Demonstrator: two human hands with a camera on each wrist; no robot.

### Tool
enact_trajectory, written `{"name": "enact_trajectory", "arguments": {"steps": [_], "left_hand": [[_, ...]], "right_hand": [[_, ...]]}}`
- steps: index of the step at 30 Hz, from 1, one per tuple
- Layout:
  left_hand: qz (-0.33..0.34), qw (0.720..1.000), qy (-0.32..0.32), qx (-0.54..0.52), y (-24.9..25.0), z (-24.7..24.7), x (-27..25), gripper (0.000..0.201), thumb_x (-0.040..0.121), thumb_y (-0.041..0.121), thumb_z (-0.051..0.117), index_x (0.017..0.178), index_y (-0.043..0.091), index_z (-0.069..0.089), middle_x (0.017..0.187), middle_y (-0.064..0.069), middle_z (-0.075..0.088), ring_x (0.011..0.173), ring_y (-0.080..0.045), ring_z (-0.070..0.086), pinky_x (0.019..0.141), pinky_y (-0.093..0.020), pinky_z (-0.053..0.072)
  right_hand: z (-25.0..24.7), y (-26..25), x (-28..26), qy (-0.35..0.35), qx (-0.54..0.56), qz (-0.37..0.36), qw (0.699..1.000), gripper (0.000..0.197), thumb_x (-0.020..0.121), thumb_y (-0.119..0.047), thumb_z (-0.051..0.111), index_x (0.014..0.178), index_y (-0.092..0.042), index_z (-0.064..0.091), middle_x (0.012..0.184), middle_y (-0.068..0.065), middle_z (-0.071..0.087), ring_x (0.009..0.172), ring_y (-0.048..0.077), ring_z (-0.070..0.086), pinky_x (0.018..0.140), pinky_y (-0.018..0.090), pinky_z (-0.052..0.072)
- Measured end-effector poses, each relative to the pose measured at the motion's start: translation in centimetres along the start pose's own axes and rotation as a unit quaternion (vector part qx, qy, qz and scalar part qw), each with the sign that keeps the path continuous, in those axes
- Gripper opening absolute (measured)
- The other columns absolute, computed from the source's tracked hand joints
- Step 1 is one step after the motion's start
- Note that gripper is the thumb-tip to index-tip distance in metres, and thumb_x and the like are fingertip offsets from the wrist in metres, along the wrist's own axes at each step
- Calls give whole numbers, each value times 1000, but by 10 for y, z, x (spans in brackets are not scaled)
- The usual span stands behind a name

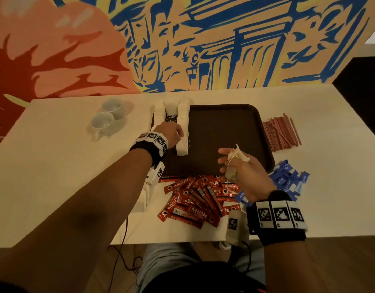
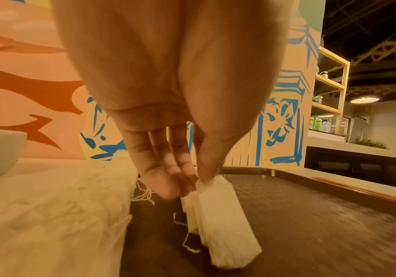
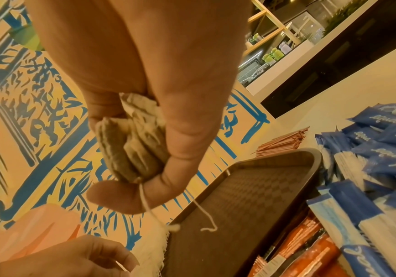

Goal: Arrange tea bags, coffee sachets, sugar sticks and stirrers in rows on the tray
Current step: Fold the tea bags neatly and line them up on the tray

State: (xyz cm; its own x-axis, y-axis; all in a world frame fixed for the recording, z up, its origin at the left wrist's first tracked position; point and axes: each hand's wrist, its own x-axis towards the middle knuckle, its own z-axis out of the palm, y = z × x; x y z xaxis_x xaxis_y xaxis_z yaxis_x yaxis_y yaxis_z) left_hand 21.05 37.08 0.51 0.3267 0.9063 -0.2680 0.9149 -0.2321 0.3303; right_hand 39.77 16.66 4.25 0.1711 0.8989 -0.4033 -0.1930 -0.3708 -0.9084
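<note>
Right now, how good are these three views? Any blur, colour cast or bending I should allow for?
Head view: dim and warm, table edges bowed by the wide lens, coffee sachets readable. Left wrist view: strong orange cast, the left hand fills the frame, tray streaked with blur. Right wrist view: tilted, tea bags fairly sharp in the right hand, sugar sticks smeared.

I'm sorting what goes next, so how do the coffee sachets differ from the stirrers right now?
The coffee sachets are red printed packets in a loose, crisscrossed heap at the tray's near edge. The stirrers are thin, plain reddish sticks lying roughly parallel, right of the tray. Both lie on the table, off the tray.
</note>
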Motion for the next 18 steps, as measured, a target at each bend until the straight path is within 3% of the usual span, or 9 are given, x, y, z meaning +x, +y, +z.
{"name": "enact_trajectory", "arguments": {"steps": [3,7,12,15,18], "left_hand": [[-13,999,45,-16,0,-2,-4,25,92,13,53,102,31,68,118,-5,66,101,-25,63,89,-36,53],[-23,990,119,-68,2,-14,-15,25,95,16,53,111,24,71,120,-2,68,109,-26,62,94,-36,50],[-20,950,215,-226,6,-26,-53,15,90,22,63,102,25,72,95,10,69,93,-19,67,89,-40,55],[-5,919,221,-325,14,-23,-93,16,90,25,65,103,28,73,92,16,68,84,-16,69,84,-42,58],[4,902,186,-391,26,-15,-132,15,93,23,65,107,27,72,94,8,70,78,-17,70,69,-33,61]], "right_hand": [[-1,0,0,-3,13,0,1000,26,103,-9,48,118,-16,68,105,10,65,86,20,62,75,37,56],[-1,-1,-2,-17,54,12,998,29,104,-10,43,121,-8,66,106,14,65,90,23,63,70,32,58],[1,-1,-7,-37,80,18,996,27,106,-13,43,125,-10,63,112,17,73,102,29,69,78,38,61],[2,-2,-11,-62,66,4,996,26,106,-12,47,127,-10,61,113,12,75,108,30,69,81,41,60],[2,-4,-18,-72,69,-5,995,24,103,-12,53,126,-9,59,114,9,75,109,30,70,84,43,61]]}}
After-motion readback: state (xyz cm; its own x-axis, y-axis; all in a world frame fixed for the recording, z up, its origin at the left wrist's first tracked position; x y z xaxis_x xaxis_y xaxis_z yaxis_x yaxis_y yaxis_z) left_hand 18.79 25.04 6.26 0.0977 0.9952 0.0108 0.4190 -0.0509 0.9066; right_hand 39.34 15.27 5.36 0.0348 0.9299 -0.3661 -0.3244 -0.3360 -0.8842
